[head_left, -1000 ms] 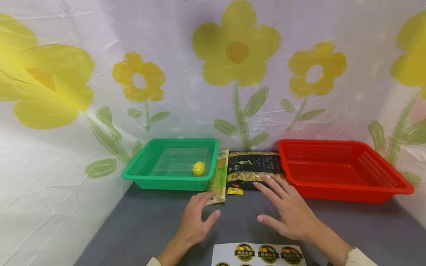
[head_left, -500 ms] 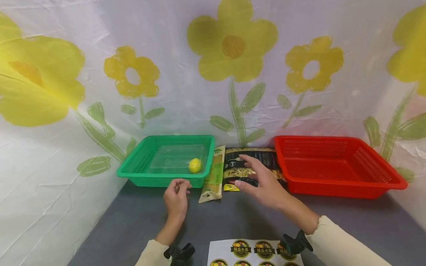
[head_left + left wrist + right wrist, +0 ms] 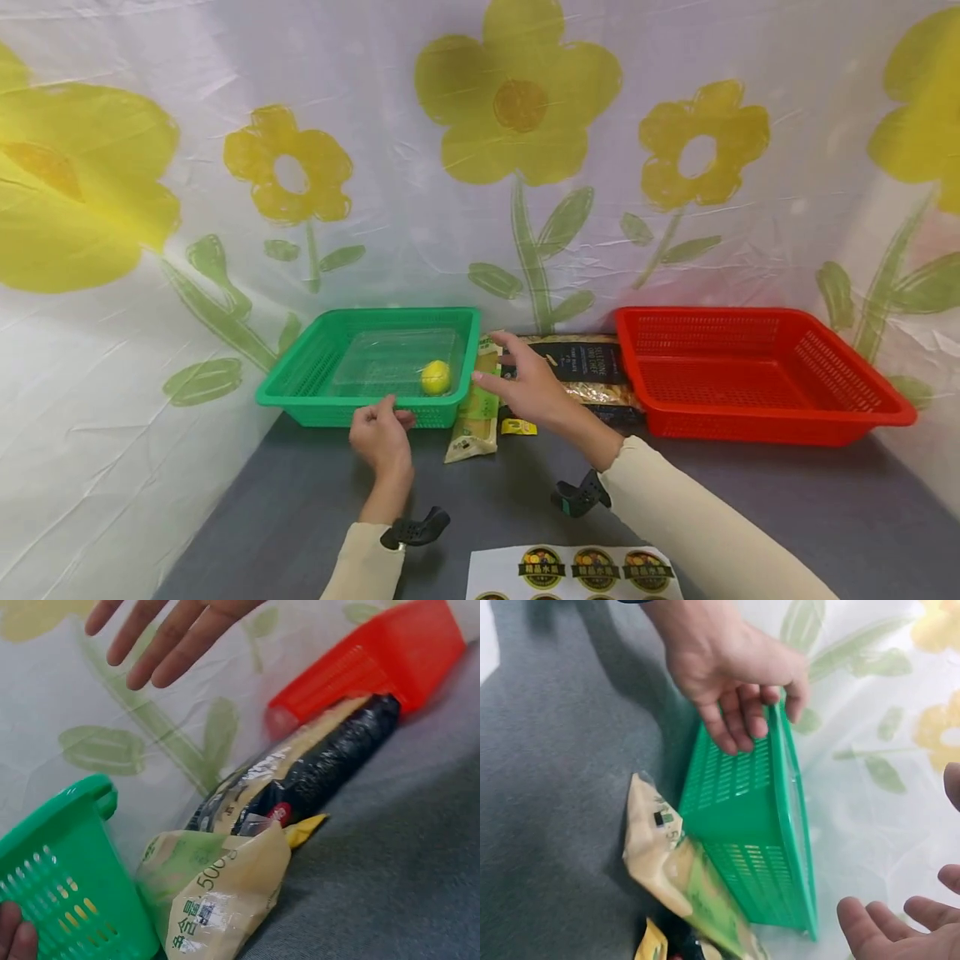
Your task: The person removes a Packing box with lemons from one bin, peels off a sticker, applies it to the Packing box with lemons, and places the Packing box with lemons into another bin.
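A green basket (image 3: pixel 315 402) stands at the back left of the table. In it lie a clear plastic box (image 3: pixel 382 354) and a yellow fruit like a lemon (image 3: pixel 435 377), seemingly inside the box. My left hand (image 3: pixel 381 433) holds the basket's front rim, thumb over the top and fingers against the outer wall in the right wrist view. Close to the basket's right side, my right hand (image 3: pixel 525 385) is raised with fingers spread, apart from the rim, nothing in it. Below that hand lies a beige and green 500 g packet (image 3: pixel 474 429), against the basket.
A black pasta bag (image 3: pixel 592 367) lies along the back, partly behind my right hand. In front of it is a small yellow sachet (image 3: pixel 518 427). A red basket (image 3: pixel 772 425) stands at the back right. A sheet of round stickers (image 3: pixel 573 571) lies at the front edge.
My left hand has moved left and forward to the green basket's front rim. My right hand has swung left from over the pasta bag towards the basket's right side. The basket stays in place.
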